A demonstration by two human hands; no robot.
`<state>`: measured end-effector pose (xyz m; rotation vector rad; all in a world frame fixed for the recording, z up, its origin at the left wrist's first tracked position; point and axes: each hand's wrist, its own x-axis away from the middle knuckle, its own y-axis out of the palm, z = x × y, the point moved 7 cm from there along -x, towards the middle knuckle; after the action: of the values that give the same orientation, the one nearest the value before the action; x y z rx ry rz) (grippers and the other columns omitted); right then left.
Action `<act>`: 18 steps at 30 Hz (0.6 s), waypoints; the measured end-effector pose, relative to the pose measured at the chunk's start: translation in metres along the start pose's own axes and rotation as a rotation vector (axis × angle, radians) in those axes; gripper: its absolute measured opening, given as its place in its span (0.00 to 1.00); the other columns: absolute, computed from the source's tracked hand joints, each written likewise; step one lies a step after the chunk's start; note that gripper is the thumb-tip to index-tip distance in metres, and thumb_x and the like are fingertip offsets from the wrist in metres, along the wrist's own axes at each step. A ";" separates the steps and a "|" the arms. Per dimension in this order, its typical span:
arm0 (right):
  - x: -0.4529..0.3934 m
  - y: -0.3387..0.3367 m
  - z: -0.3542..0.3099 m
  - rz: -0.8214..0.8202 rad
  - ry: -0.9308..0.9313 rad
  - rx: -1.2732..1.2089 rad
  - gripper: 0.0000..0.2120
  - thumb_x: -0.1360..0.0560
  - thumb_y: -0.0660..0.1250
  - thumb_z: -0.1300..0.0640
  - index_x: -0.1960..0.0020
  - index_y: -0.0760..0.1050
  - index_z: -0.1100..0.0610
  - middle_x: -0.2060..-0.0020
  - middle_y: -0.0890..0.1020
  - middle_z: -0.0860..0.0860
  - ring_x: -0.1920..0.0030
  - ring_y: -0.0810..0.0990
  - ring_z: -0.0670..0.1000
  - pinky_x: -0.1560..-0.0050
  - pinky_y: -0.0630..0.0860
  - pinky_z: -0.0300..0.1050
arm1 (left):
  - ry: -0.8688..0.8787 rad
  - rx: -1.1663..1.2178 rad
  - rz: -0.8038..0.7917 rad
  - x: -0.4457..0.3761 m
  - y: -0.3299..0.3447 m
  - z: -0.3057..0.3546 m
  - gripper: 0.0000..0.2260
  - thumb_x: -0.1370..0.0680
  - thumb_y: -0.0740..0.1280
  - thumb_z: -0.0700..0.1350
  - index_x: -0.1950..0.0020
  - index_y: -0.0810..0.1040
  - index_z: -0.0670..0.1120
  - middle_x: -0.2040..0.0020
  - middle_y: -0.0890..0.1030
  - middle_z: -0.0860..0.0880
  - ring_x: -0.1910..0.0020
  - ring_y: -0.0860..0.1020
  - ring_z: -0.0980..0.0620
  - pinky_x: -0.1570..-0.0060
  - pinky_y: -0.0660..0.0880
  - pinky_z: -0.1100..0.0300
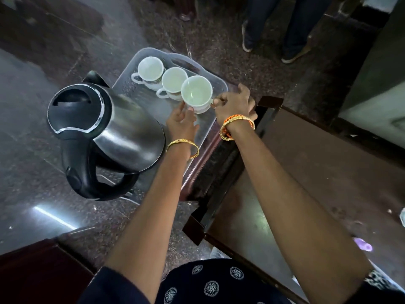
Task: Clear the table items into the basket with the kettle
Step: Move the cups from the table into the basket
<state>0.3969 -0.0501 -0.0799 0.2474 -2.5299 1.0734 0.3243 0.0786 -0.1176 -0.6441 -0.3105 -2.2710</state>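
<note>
A clear plastic basket (131, 64) holds a steel kettle (122, 130) with a black lid and handle at its near end. At its far end stand two white cups (150, 68) (174, 79). A third white cup (196, 91) is next to them. My right hand (235, 102) pinches this cup's handle. My left hand (182, 121) touches the cup's near side with its fingertips, fingers fairly straight. The cup's base is hidden, so I cannot tell whether it rests on the basket floor.
A dark wooden table (306, 172) with a raised rim lies to the right, under my right forearm. The basket sits over a speckled stone floor. Another person's legs and shoes (291, 51) stand at the top right. A small purple object (362, 245) lies on the table's near right.
</note>
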 end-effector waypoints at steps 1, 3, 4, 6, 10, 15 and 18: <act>-0.003 0.002 0.001 0.008 0.014 0.011 0.06 0.24 0.65 0.56 0.51 0.80 0.49 0.24 0.51 0.51 0.27 0.53 0.57 0.31 0.53 0.61 | -0.001 -0.015 0.006 -0.006 0.000 -0.003 0.17 0.21 0.63 0.40 0.33 0.71 0.45 0.46 0.81 0.46 0.50 0.79 0.48 0.57 0.78 0.59; -0.008 0.006 0.002 0.024 0.032 0.040 0.08 0.24 0.64 0.55 0.48 0.80 0.49 0.24 0.52 0.51 0.26 0.51 0.57 0.30 0.51 0.62 | -0.010 -0.050 0.018 -0.016 0.000 -0.009 0.16 0.22 0.64 0.40 0.34 0.73 0.44 0.56 0.80 0.51 0.61 0.76 0.53 0.62 0.76 0.61; -0.009 0.008 0.002 0.034 0.032 0.062 0.08 0.24 0.64 0.55 0.47 0.80 0.49 0.24 0.52 0.52 0.25 0.50 0.57 0.29 0.50 0.62 | -0.022 -0.062 0.015 -0.020 0.000 -0.013 0.16 0.22 0.64 0.40 0.34 0.73 0.43 0.58 0.79 0.50 0.63 0.75 0.54 0.64 0.75 0.61; -0.011 0.010 0.001 0.065 0.021 0.105 0.09 0.24 0.64 0.55 0.46 0.80 0.49 0.24 0.53 0.53 0.25 0.49 0.57 0.29 0.49 0.63 | -0.040 -0.072 -0.006 -0.024 0.002 -0.018 0.16 0.22 0.64 0.40 0.34 0.73 0.43 0.58 0.78 0.48 0.66 0.73 0.54 0.65 0.73 0.60; -0.010 0.009 -0.001 0.135 0.035 0.165 0.10 0.24 0.65 0.54 0.44 0.80 0.49 0.25 0.56 0.53 0.25 0.52 0.57 0.29 0.51 0.62 | -0.010 -0.128 -0.008 -0.028 0.002 -0.019 0.17 0.23 0.66 0.41 0.34 0.72 0.44 0.63 0.78 0.50 0.67 0.75 0.54 0.62 0.78 0.57; -0.004 0.006 -0.008 0.255 0.031 0.210 0.10 0.24 0.64 0.55 0.44 0.78 0.49 0.29 0.63 0.54 0.30 0.60 0.58 0.32 0.57 0.60 | -0.010 -0.141 -0.027 -0.031 0.003 -0.020 0.19 0.23 0.67 0.40 0.33 0.71 0.42 0.58 0.79 0.41 0.70 0.74 0.52 0.67 0.74 0.59; 0.002 0.004 -0.006 0.286 0.020 0.133 0.11 0.25 0.65 0.57 0.44 0.76 0.51 0.32 0.66 0.55 0.32 0.64 0.58 0.34 0.60 0.58 | -0.007 -0.220 -0.050 -0.028 0.005 -0.019 0.19 0.24 0.67 0.39 0.33 0.71 0.44 0.53 0.81 0.39 0.68 0.77 0.48 0.63 0.76 0.57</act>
<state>0.3958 -0.0427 -0.0779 -0.0943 -2.5316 1.3449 0.3377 0.0846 -0.1482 -0.7637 -0.0806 -2.3712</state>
